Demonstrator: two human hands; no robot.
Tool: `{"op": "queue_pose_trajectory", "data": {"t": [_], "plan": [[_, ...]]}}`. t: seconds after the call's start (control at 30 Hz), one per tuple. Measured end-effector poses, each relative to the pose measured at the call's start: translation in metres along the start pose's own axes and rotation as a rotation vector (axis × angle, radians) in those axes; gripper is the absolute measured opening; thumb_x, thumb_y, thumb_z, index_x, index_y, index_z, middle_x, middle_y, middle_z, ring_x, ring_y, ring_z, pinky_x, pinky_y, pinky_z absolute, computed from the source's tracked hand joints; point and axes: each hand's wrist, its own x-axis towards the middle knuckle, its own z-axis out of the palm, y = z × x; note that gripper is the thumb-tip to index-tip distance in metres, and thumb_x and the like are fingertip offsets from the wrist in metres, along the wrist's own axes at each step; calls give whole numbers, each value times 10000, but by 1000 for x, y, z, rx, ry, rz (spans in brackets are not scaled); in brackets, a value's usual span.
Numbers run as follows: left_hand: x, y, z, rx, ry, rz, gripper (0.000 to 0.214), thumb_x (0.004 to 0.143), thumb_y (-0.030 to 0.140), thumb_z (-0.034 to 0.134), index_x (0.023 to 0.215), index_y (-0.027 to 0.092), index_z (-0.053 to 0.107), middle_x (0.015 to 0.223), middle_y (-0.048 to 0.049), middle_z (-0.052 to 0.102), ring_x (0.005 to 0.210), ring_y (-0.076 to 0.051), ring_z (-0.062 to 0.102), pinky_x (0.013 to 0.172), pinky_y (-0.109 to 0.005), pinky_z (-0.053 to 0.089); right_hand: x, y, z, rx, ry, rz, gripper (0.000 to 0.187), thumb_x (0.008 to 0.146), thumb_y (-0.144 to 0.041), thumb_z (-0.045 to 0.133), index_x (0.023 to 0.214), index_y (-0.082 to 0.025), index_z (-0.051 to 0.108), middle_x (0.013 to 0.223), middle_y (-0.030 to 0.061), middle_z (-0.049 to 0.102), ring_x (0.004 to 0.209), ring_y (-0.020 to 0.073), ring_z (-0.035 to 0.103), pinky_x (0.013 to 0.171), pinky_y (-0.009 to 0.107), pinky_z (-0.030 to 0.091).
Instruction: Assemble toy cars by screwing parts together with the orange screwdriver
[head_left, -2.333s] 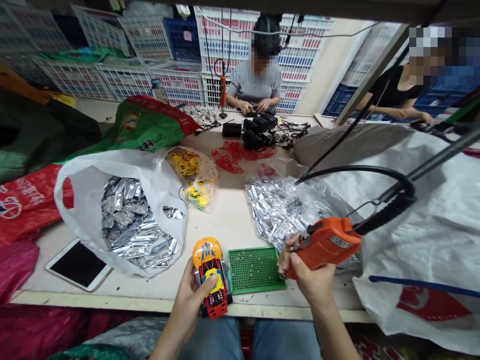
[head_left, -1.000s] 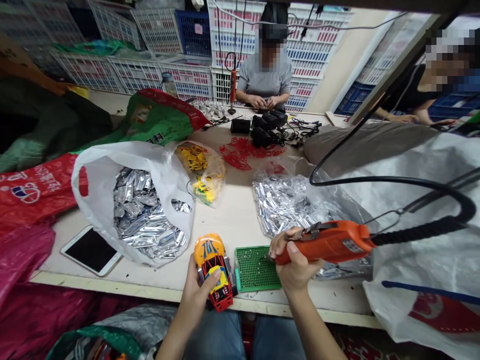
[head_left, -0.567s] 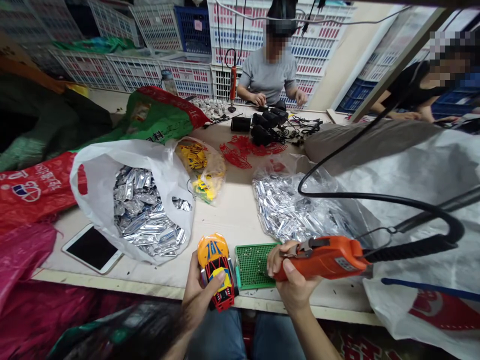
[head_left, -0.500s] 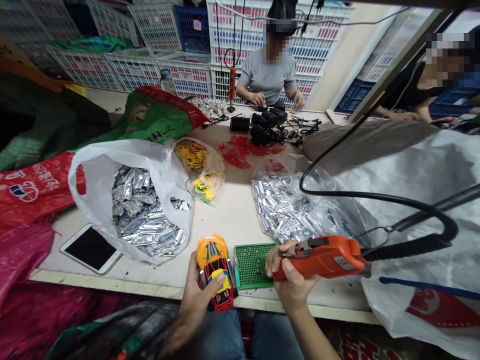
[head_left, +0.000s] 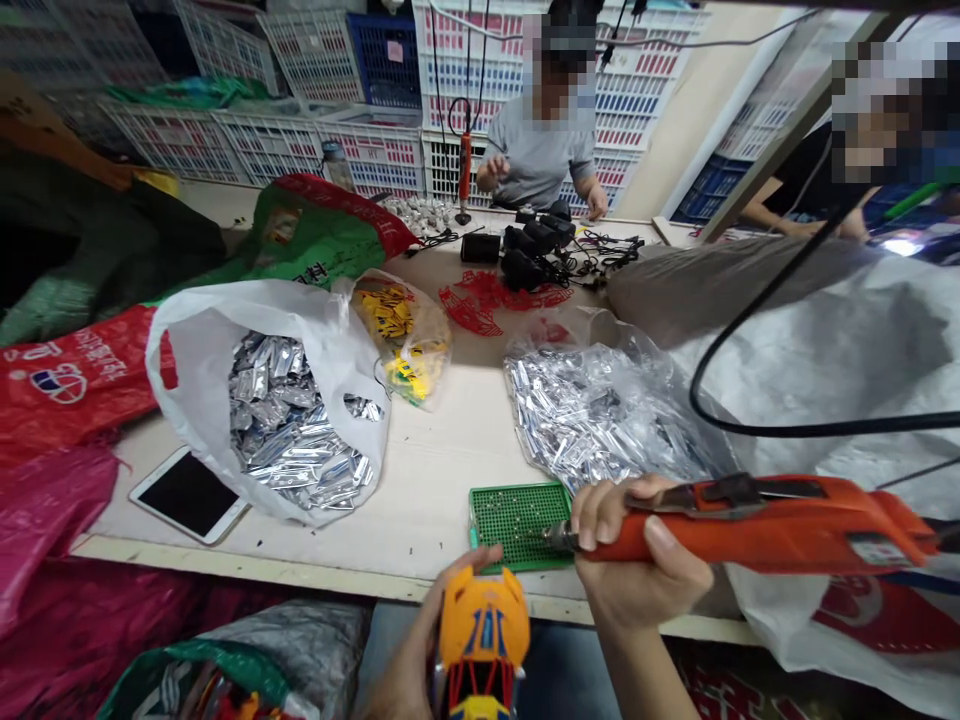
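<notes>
My left hand grips a toy car with an orange hood, blue markings and a red frame, low at the table's front edge; its far end runs out of the picture. Wrapped round an orange electric screwdriver, my right hand holds the tool almost level. Its metal tip points left, over a green perforated tray with small screws scattered in it. Whether the tip touches a screw I cannot tell.
A white bag of shiny silver parts and a smartphone lie left. A clear bag of silver parts lies right, beneath a black cable. Yellow parts sit mid-table. A person sits opposite, another at far right.
The toy car has moved down and right, toward my body, in my left hand. My right hand has shifted right, and the screwdriver's tip now shows over the green tray.
</notes>
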Motion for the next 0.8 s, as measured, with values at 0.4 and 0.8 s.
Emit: {"op": "queue_pose_trajectory", "data": {"t": [0.4,0.8], "plan": [[-9,0,27,185,-181,248,490,995,486,453,1431,305,585,1589,-110,460,963,-228,722,996,-415,552,2,-23,9,129,19,23,154,735,-302,609,812,-202,699,437,-58,519,322,103,419,370,243,350],[-10,10,16,899,-225,615,1059,603,15,618,1541,331,242,1671,-124,284,1510,-323,361,1177,-496,427,4,-16,10,127,69,23,166,717,-292,597,800,-210,715,419,-58,513,316,100,418,364,223,373]]}}
